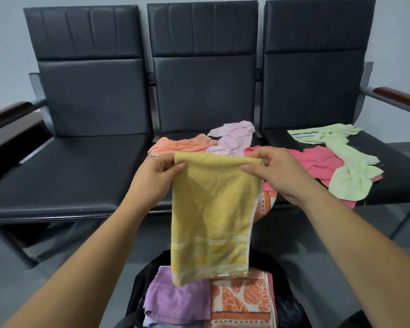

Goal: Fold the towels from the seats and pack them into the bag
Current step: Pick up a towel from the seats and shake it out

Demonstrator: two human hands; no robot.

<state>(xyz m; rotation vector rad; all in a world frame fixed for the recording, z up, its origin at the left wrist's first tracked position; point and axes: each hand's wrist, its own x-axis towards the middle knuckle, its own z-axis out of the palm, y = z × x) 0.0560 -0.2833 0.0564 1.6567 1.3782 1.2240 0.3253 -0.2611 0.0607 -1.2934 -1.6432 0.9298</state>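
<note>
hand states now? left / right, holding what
Left hand: pinches the top left corner of the yellow towel.
Right hand: pinches the top right corner of the same towel.

No text, label, brand, number or sign can be read anywhere in my view. The yellow towel (211, 209) I hold bears only plain woven bands. The orange patterned towel (242, 301) in the bag (149, 268) shows leaf shapes, not letters.
</note>
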